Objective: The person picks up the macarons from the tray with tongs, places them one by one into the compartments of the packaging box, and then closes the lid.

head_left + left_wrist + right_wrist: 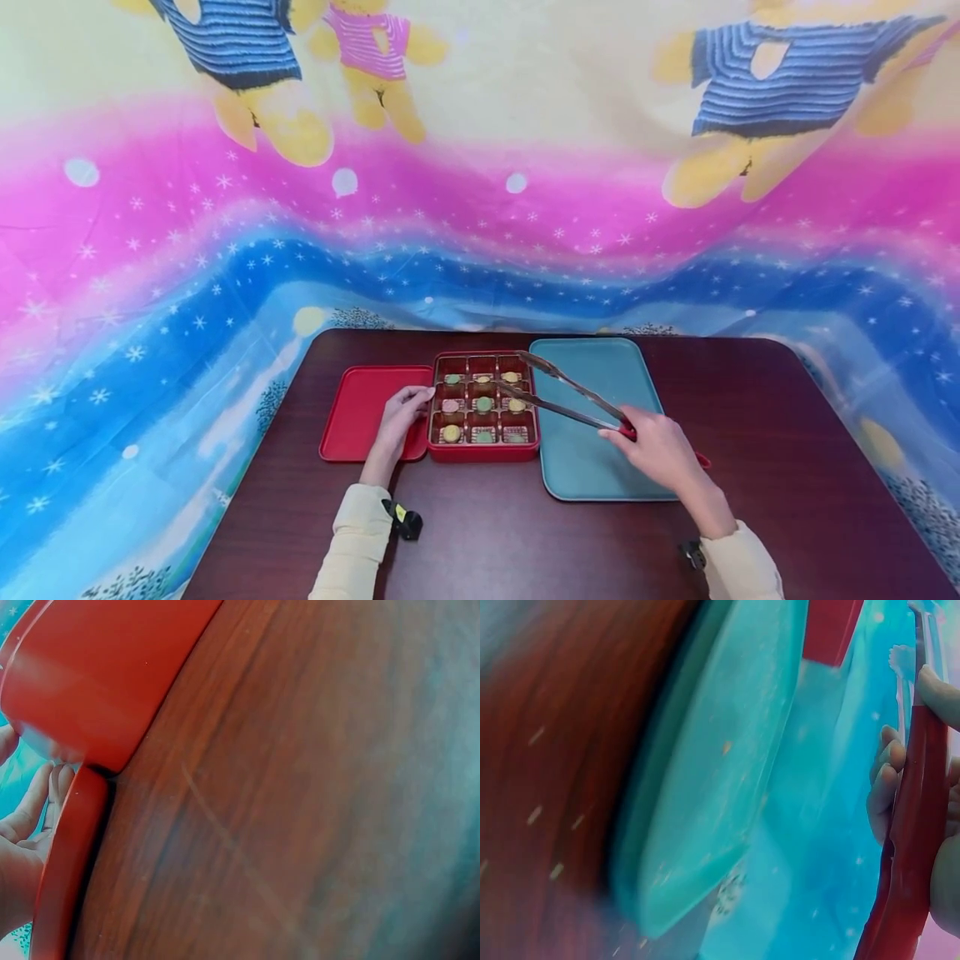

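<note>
A red box (483,452) with a gold compartment insert holds several small molded sweets in green, yellow and pink, such as a green one (483,404) in the middle. My left hand (401,417) rests its fingertips against the box's left side, and the left wrist view shows its fingers fairly straight. In my right hand (660,446) I grip metal tongs (573,387) by their red handle (922,802). The tongs' arms are spread apart, with tips over the right part of the box. No sweet shows clearly between them.
A red lid (367,408) lies left of the box, partly under my left forearm and hand. A blue-green tray (592,467) lies right of the box, under the tongs. All sit on a dark wooden table (480,533), with a printed cloth (480,208) hanging behind.
</note>
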`<action>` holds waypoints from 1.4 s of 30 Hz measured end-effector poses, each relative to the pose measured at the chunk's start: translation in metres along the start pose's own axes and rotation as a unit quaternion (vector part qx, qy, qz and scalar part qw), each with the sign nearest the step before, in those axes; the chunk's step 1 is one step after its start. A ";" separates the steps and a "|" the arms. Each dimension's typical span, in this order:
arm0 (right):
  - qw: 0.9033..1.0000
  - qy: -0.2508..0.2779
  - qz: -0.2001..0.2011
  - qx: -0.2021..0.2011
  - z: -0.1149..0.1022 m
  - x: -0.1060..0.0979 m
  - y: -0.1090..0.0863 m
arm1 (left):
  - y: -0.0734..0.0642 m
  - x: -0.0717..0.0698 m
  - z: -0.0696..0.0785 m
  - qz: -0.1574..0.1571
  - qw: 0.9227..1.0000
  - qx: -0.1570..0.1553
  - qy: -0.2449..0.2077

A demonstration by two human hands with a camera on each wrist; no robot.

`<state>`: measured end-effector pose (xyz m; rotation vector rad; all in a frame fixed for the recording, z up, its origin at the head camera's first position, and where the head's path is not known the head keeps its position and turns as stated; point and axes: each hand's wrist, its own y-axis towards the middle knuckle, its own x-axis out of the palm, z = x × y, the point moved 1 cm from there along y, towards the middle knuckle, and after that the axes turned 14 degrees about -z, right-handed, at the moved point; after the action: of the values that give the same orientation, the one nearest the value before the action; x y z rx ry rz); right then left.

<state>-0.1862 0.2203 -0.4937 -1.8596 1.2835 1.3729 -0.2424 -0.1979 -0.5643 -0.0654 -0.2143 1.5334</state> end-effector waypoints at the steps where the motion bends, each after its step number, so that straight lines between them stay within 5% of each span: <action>1: 1.000 -0.001 0.004 0.004 0.003 -0.001 -0.003 | 0.000 0.000 0.000 0.000 1.000 0.000 0.002; 18: 0.992 -0.022 0.082 0.088 0.054 -0.022 -0.042 | -0.002 0.000 0.002 -0.010 1.000 0.001 -0.004; 27: 0.980 -0.017 0.067 0.185 0.076 -0.029 -0.063 | -0.001 0.001 0.000 0.003 1.000 -0.001 0.004; 33: 0.975 -0.021 0.075 0.208 0.089 -0.033 -0.077 | -0.001 0.001 0.000 0.001 1.000 -0.005 0.004; 42: 0.968 -0.021 0.074 0.237 0.107 -0.034 -0.096 | -0.019 0.007 0.027 -0.022 1.000 -0.007 0.010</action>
<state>-0.1509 0.3621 -0.5155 -1.4249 1.5901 1.0463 -0.2289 -0.1939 -0.5335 -0.0870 -0.2095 1.4867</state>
